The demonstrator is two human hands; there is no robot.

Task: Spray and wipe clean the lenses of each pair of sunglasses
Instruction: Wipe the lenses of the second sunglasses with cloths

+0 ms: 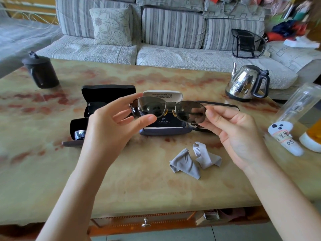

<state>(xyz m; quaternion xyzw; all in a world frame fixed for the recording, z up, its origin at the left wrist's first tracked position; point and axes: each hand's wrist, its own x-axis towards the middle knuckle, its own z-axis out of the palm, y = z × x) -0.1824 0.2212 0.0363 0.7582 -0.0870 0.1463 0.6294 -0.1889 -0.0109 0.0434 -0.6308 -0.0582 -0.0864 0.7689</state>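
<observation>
Left hand (pixel 111 126) and right hand (pixel 238 133) pinch 1 sunglasses pair (pixel 189 111) above 1 white-lidded case (pixel 165 131).

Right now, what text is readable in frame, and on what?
"DS": handwritten on white remote label; marks above it unclear.
"D": on cased glasses in black case.
Blue case: logo and characters too blurred.
White lid print: too small.
Kettle emblem: unreadable.
Sunglasses: none visible.

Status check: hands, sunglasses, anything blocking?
Left hand and right hand both pinch sunglasses, held above open case. Grey cloth on table, untouched. Nothing in the way.
</observation>
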